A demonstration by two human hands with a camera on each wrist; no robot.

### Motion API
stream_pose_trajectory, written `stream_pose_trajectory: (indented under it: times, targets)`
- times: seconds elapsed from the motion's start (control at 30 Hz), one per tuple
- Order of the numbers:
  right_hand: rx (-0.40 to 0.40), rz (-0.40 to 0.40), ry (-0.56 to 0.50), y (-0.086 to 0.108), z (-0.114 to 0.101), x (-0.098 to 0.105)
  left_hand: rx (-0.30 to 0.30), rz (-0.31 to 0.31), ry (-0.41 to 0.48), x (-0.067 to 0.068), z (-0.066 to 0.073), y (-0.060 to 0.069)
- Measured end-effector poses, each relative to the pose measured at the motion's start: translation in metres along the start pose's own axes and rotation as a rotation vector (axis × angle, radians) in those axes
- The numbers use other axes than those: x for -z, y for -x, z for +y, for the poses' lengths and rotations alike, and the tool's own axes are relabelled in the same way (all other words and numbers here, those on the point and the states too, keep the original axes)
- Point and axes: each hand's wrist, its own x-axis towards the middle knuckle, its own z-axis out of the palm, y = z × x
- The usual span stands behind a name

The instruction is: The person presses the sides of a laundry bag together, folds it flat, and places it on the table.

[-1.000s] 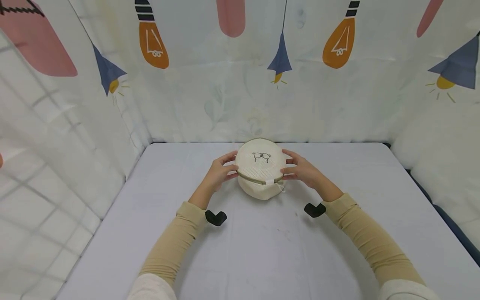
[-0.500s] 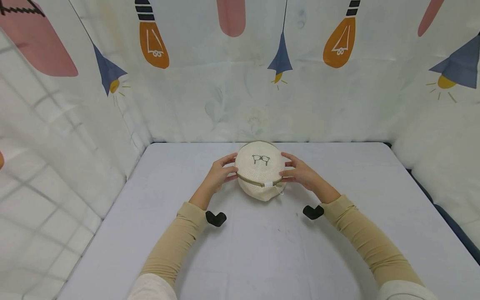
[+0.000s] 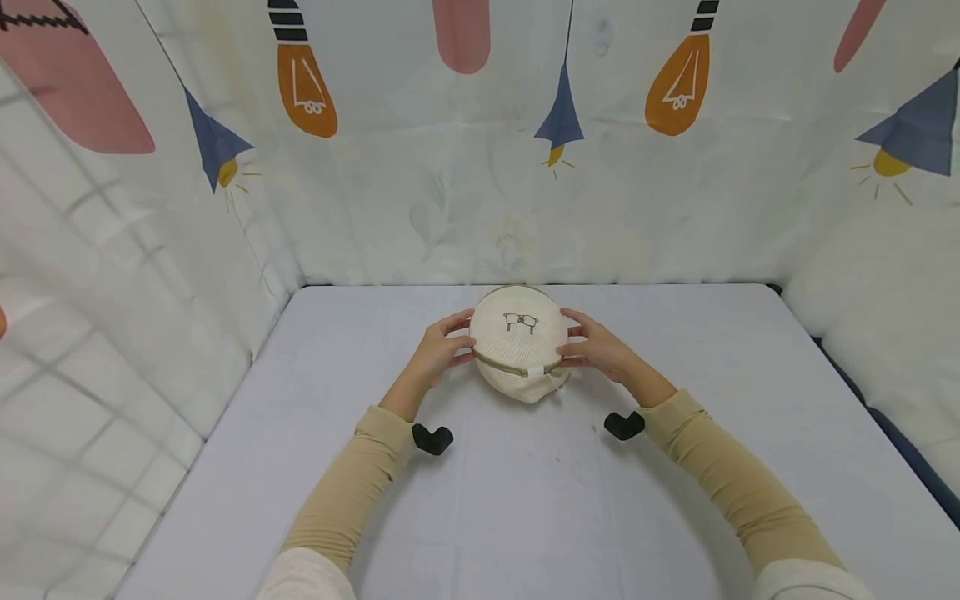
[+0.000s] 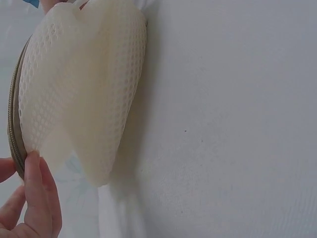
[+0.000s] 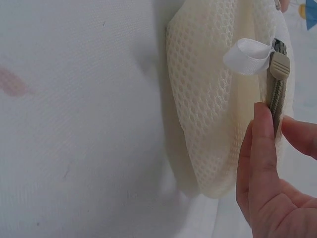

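A round cream mesh laundry bag [image 3: 517, 342] with a glasses design on top stands near the back of the table. My left hand [image 3: 437, 348] pinches the zippered rim on the left side, thumb and fingertips on either side of the edge in the left wrist view. On the right side, my right hand [image 3: 606, 348] holds the rim the same way. A beige zipper pull [image 5: 280, 66] and a white ribbon loop [image 5: 243, 56] sit just above the right fingertips in the right wrist view. The bag's lower mesh sags in folds. Its inside is hidden.
The white table [image 3: 517, 500] extends around the bag. Behind it hangs a white curtain [image 3: 465, 192] printed with lamps and bulbs, which also closes in both sides. Dark wrist mounts [image 3: 432, 438] stick out by the sleeves.
The bag's top has sunk slightly and come a little toward me, both hands still on its rim. The right hand has shifted slightly left.
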Motion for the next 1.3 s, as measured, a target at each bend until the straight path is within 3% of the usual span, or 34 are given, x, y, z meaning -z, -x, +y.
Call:
stream_pose_trajectory:
  times: [0.63,1.3]
  targets:
    - [-0.014,-0.009,0.013,-0.005,0.005,-0.002,0.008,0.003,-0.032,0.001,-0.008,-0.001]
    - [-0.051,0.008,0.038,-0.009,0.012,-0.004,0.054,-0.002,0.013,-0.001,-0.015,0.000]
